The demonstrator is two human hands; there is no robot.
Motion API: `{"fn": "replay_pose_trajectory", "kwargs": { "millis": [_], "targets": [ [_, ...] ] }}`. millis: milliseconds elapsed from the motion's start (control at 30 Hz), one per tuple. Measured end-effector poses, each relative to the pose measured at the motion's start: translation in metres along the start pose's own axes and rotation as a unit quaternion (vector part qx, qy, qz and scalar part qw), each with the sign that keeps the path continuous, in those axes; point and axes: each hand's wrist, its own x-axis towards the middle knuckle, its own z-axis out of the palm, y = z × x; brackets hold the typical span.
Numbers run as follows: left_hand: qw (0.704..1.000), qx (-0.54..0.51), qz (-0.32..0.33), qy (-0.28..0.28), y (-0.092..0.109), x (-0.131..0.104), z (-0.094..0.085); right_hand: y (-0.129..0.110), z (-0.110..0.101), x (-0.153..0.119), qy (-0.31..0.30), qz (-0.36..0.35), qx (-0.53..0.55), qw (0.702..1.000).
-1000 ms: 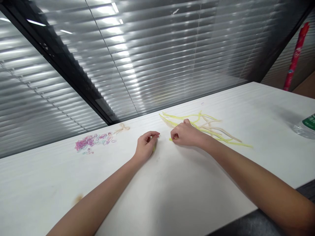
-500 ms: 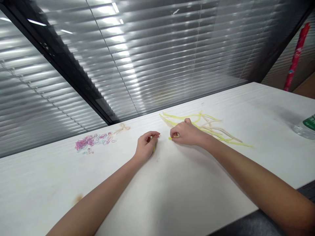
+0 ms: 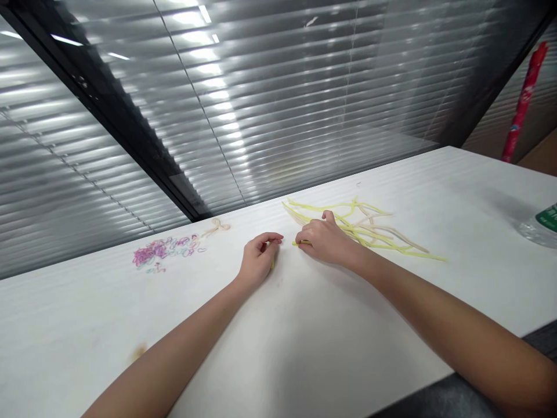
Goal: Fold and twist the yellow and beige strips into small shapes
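Observation:
My left hand [image 3: 258,258] rests on the white table, its fingers pinched together, with a bit of a yellow strand [image 3: 272,264] showing below them. To its right, my right hand [image 3: 321,237] is closed on another yellow strand [image 3: 295,243], whose short end sticks out to the left of the fingertips. A small gap separates the two hands. Behind and to the right of my right hand lies a loose spread of yellow and beige strands [image 3: 407,251], partly hidden by that hand.
A tangle of pink, purple and bluish loops [image 3: 150,253] lies at the left, beside a beige looped piece [image 3: 220,225]. A clear bottle with a green label [image 3: 548,219] is at the right edge. Window blinds [image 3: 278,104] rise behind the table [image 3: 87,325].
My right hand has moved slightly left, toward my left hand, and the yellow end at its fingertips has come along. My left hand has stayed in place.

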Motion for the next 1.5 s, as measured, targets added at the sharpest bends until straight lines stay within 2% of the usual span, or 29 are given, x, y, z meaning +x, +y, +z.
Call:
{"fn": "replay_pose_trajectory", "kwargs": {
  "millis": [467, 933, 1333, 1500],
  "targets": [
    [1.0, -0.004, 0.012, 0.001, -0.003, 0.001, 0.0, 0.001, -0.003, 0.0, -0.024, 0.014, 0.031, 0.999],
    [1.0, -0.005, 0.003, -0.004, -0.002, 0.0, 0.0, 0.003, -0.017, -0.003, -0.099, 0.029, 0.085, 0.991],
    [1.0, -0.009, -0.004, -0.001, -0.001, 0.0, 0.001, -0.001, -0.034, -0.006, -0.209, 0.051, 0.107, 0.971],
    [1.0, -0.012, -0.001, -0.002, -0.002, 0.0, 0.0, -0.002, -0.041, -0.01, -0.265, 0.087, 0.117, 0.953]
  ]
}}
